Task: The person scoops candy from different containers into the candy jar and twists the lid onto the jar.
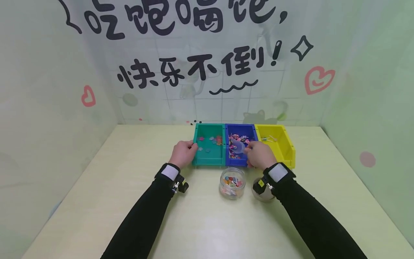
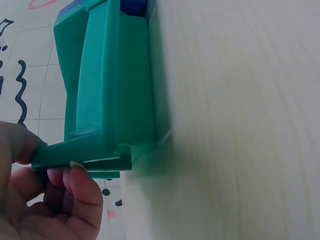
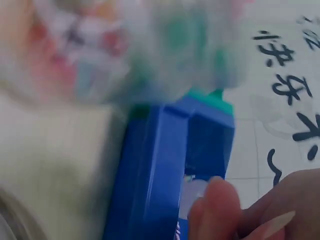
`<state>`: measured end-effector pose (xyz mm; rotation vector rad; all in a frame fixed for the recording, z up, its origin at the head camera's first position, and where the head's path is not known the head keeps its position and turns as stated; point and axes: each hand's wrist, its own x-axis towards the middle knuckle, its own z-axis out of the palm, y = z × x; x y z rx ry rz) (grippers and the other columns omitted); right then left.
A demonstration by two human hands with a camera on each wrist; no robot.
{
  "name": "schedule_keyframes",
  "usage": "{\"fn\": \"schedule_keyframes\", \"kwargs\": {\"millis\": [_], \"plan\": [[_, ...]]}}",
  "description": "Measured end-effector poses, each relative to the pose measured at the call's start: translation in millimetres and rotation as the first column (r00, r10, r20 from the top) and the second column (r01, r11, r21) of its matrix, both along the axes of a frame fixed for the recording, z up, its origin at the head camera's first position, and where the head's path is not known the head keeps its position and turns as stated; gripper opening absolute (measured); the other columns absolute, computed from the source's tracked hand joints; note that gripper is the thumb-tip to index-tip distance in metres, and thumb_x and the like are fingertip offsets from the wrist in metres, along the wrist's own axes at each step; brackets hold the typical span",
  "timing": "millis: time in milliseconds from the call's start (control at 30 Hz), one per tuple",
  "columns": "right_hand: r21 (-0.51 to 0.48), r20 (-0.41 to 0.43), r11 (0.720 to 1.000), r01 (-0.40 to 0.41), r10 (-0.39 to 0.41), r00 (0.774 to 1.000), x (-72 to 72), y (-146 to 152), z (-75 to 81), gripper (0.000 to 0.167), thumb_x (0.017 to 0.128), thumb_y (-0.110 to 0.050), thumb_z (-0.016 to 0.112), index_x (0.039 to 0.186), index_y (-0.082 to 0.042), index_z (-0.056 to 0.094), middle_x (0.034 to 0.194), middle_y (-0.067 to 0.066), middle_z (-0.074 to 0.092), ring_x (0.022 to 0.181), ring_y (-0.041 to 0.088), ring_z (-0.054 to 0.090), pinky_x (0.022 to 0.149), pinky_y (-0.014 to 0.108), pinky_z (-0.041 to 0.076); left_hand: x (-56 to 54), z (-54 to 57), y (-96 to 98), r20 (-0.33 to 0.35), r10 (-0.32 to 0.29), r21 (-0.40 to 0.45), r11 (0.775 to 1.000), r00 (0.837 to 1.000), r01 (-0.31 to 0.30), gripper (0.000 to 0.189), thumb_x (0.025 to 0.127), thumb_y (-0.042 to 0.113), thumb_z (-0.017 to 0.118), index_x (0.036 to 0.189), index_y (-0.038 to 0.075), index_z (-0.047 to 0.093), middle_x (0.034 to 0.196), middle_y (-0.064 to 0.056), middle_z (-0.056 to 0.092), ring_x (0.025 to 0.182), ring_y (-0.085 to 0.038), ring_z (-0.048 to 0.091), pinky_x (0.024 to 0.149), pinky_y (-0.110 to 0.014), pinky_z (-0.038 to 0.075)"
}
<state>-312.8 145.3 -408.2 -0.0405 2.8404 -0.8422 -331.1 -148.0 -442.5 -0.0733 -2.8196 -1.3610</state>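
Observation:
My left hand (image 1: pixel 183 154) grips the left rim of the green bin (image 1: pixel 208 159), thumb above and fingers curled below in the left wrist view. Over the blue bin (image 1: pixel 240 126), my right hand (image 1: pixel 261 155) pinches a translucent scoop (image 1: pixel 238 146), whose round bowl is down among small multicoloured pieces (image 1: pixel 235 137). In the right wrist view, fingertips (image 3: pixel 220 205) partly cover the scoop. An open clear jar (image 1: pixel 232 184) with colourful pieces stands in front of the blue bin.
On the right, a yellow bin (image 1: pixel 286 144) adjoins the blue one and holds a few pale sticks (image 1: pixel 269 139). Beneath my right wrist a round object (image 1: pixel 264 196) is mostly hidden. A printed backdrop (image 1: pixel 200 108) rises behind the table (image 1: pixel 194 230).

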Motion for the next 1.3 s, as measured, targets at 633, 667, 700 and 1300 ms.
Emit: {"fn": "schedule_keyframes", "kwargs": {"millis": [633, 667, 700, 1300], "plan": [[0.176, -0.102, 0.982, -0.069, 0.088, 0.991, -5.9, -11.0, 10.8, 0.027, 0.112, -0.013, 0.059, 0.129, 0.001, 0.074, 0.119, 0.019, 0.080, 0.080, 0.026, 0.077, 0.076, 0.036, 0.064, -1.0, -0.9, -1.6, -0.002, 0.008, 0.002, 1.000, 1.000, -0.008, 0.038, 0.110, 0.025, 0.051, 0.120, 0.001, 0.079, 0.063, 0.004, 0.035, 0.059, -0.015, 0.039, 0.055, -0.028, 0.029], [0.169, -0.098, 0.982, -0.079, 0.096, 0.990, -6.8, -10.9, 9.2, 0.027, 0.112, -0.013, 0.059, 0.130, 0.002, 0.074, 0.121, 0.020, 0.079, 0.080, 0.025, 0.077, 0.076, 0.036, 0.064, -0.2, -1.3, -1.1, 0.000, 0.011, 0.000, 1.000, 1.000, -0.011, 0.037, 0.110, 0.025, 0.051, 0.115, 0.001, 0.079, 0.063, 0.004, 0.035, 0.060, -0.016, 0.039, 0.055, -0.028, 0.029], [0.153, -0.089, 0.985, -0.083, 0.098, 0.991, -7.4, -9.9, 8.0, 0.028, 0.113, -0.013, 0.058, 0.131, 0.002, 0.074, 0.119, 0.019, 0.080, 0.079, 0.024, 0.077, 0.074, 0.035, 0.064, 0.7, -1.9, -0.5, 0.005, 0.011, 0.000, 1.000, 1.000, -0.011, 0.036, 0.110, 0.025, 0.051, 0.113, 0.001, 0.078, 0.063, 0.004, 0.035, 0.060, -0.016, 0.039, 0.055, -0.029, 0.028], [-0.286, 0.115, 0.955, 0.077, -0.046, 0.992, 17.8, 37.6, 6.3, 0.031, 0.117, -0.023, 0.053, 0.126, 0.003, 0.066, 0.078, 0.006, 0.062, 0.073, 0.023, 0.064, 0.063, 0.028, 0.047, -0.4, 3.4, 3.4, 0.027, 0.011, -0.003, 1.000, 1.000, -0.010, 0.041, 0.111, 0.026, 0.051, 0.073, 0.009, 0.049, 0.061, 0.004, 0.031, 0.058, -0.016, 0.038, 0.054, -0.028, 0.028]]}}
